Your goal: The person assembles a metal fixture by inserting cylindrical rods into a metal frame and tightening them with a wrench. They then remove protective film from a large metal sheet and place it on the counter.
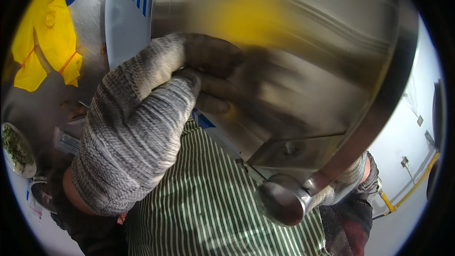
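My left hand [142, 109], in a grey striped knit glove with dark fingertips, is bent in front of a large shiny stainless-steel panel [303, 23]. Its thumb and fingers are curled together, and whatever they may hold is hidden. The steel mirrors the glove as a blurred shape. Along the lower right, the panel ends in a curved dark rim [379, 109] with a round metal tube end [282, 199] at its bottom. My right hand [348, 178], gloved alike, is behind that rim. The steel covers most of its fingers, so I cannot see how it grips.
A white sheet with blue stripes [125, 23] runs along the panel's left side. Yellow cloth or gloves [54, 33] lie on the metal table [87, 9]. Lower left stands a plate [29, 165] of chopped greens. A yellow pipe [417, 180] runs at the far right.
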Tool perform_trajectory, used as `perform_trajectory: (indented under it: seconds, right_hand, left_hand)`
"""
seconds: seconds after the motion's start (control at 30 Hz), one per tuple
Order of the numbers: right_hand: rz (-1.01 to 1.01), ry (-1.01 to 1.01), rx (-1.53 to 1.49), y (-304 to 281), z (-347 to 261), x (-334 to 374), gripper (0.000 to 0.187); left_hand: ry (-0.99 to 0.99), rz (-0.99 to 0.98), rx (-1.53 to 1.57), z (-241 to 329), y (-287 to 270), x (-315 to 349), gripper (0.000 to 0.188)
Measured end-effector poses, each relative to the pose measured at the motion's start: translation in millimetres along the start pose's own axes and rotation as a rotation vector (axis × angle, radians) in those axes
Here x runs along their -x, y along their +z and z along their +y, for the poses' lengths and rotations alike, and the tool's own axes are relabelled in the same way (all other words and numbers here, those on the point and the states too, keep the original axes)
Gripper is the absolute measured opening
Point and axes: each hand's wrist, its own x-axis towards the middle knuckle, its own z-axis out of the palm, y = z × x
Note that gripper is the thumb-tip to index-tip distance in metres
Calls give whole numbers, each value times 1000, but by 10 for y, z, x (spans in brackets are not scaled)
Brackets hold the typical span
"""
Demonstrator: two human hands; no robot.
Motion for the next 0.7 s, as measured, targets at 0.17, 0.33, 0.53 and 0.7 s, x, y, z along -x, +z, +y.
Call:
perform_trajectory:
  seconds: [0.17, 0.33, 0.53, 0.7]
  right_hand:
    - [-135, 90, 104, -65, 13, 114, 83]
    - [-71, -94, 228, -64, 156, 233, 86]
    - [-76, 188, 251, -165, -230, 157, 87]
    - [-66, 133, 155, -94, -180, 166, 83]
  left_hand:
    - [80, -131, 347, -104, -26, -154, 33]
    - [138, -218, 63, -50, -149, -244, 28]
    - [194, -257, 0, -40, -121, -231, 21]
    - [75, -272, 276, -62, -86, -174, 14]
